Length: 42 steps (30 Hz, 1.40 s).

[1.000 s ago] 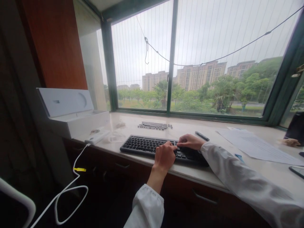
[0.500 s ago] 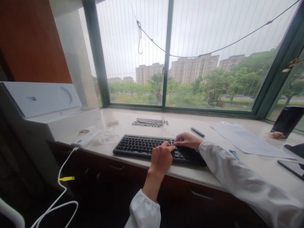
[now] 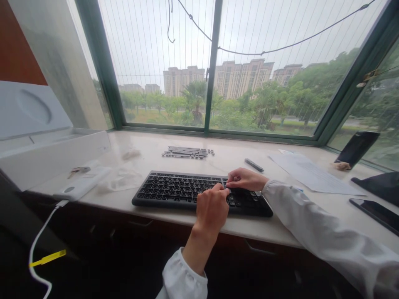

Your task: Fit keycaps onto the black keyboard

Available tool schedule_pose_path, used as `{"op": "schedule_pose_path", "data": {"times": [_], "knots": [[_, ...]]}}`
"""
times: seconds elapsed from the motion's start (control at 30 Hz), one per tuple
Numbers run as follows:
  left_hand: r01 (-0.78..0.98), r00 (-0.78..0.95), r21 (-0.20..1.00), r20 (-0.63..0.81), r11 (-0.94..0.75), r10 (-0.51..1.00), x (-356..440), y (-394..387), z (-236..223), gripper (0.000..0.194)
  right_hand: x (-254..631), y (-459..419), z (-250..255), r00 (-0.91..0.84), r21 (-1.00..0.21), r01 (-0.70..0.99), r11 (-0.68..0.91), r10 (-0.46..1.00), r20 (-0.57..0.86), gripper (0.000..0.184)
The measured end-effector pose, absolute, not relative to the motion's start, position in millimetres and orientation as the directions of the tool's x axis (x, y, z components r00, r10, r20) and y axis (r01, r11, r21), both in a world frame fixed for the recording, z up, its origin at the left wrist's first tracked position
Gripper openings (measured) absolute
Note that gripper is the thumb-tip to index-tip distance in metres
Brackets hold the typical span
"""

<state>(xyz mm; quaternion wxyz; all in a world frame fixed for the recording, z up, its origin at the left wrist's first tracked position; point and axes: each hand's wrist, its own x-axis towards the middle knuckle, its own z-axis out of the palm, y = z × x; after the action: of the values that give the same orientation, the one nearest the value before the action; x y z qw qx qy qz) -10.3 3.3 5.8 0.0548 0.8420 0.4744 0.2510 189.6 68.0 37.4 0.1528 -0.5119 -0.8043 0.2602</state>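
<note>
A black keyboard lies along the front of the windowsill, with bare dark squares where keycaps are off over much of its left and middle. My left hand rests over its right-middle part, fingers curled and the index fingertip pressed close to the other hand. There my right hand pinches thumb and fingers together just above the keys. A tiny bluish bit shows between the fingertips, too small to name. Behind the keyboard, grey keycaps lie in tight rows.
A dark slim stick lies behind my right hand. Paper sheets and a phone are on the right. At left sit an open white box, keys, a white power strip with a cable, and clear plastic.
The view has tilted down and shifted, so things sit differently in the picture. Both hands stay at the same part of the keyboard, and a bluish bit now shows at the fingertips.
</note>
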Motion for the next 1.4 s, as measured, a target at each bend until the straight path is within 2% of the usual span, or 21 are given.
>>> {"op": "schedule_pose_path", "data": {"times": [0.27, 0.43, 0.67, 0.97, 1.4], "knots": [[0.782, 0.431, 0.336, 0.319, -0.526, 0.844, -11, 2, 8, 0.039, 186, 62, 38, -0.383, -0.551, 0.776, 0.308, 0.923, -0.023, 0.043], [0.775, 0.426, 0.338, 0.346, -0.534, 0.836, -11, 3, 7, 0.037, 186, 60, 37, -0.401, -0.549, 0.767, 0.332, 0.916, -0.007, 0.047], [0.804, 0.44, 0.306, 0.272, -0.51, 0.856, -10, 0, 14, 0.039, 187, 59, 32, -0.397, -0.539, 0.766, 0.351, 0.917, 0.034, 0.047], [0.796, 0.44, 0.299, 0.31, -0.526, 0.843, -10, 2, 8, 0.038, 184, 57, 31, -0.359, -0.44, 0.825, 0.354, 0.93, 0.074, 0.039], [0.795, 0.469, 0.251, 0.324, -0.552, 0.822, -10, 0, 10, 0.04, 193, 58, 33, -0.423, -0.554, 0.739, 0.383, 0.904, 0.059, 0.05]]}}
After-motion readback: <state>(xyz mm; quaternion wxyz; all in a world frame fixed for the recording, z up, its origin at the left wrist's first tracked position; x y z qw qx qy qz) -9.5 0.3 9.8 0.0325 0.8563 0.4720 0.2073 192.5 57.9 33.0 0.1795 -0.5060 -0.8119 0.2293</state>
